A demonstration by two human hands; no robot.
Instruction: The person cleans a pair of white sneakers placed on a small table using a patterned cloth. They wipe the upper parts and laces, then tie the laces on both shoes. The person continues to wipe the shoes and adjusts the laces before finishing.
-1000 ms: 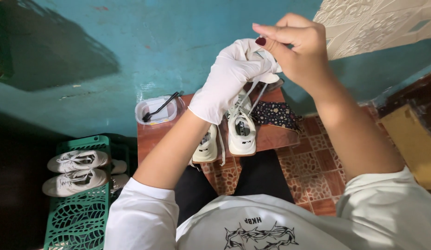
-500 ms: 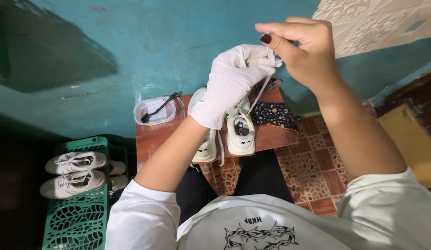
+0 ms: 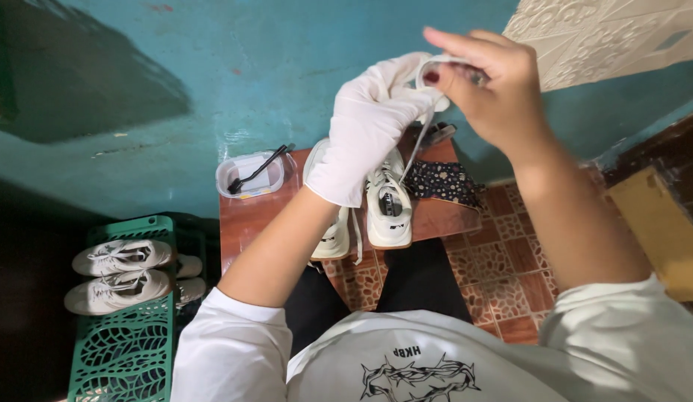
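From the head camera, the gloved left hand [image 3: 369, 126] and bare right hand [image 3: 495, 93] are raised together, both pinching a white shoelace [image 3: 436, 68] above the white shoes [image 3: 387, 197] on the small wooden table [image 3: 246, 219]; a plastic tub [image 3: 249, 175] stands beside them.

Colours and patterns, placed from the reddish-brown worktop [image 3: 249, 219]

On it: white sneakers [image 3: 389, 202], dark floral-print cloth [image 3: 444, 182], clear tub [image 3: 246, 175]. Above: white-gloved left hand [image 3: 365, 130]. Behind: teal wall [image 3: 212, 82]. Left: green leaf-pattern crate [image 3: 123, 350]. Right: terracotta patterned floor tiles [image 3: 503, 257].
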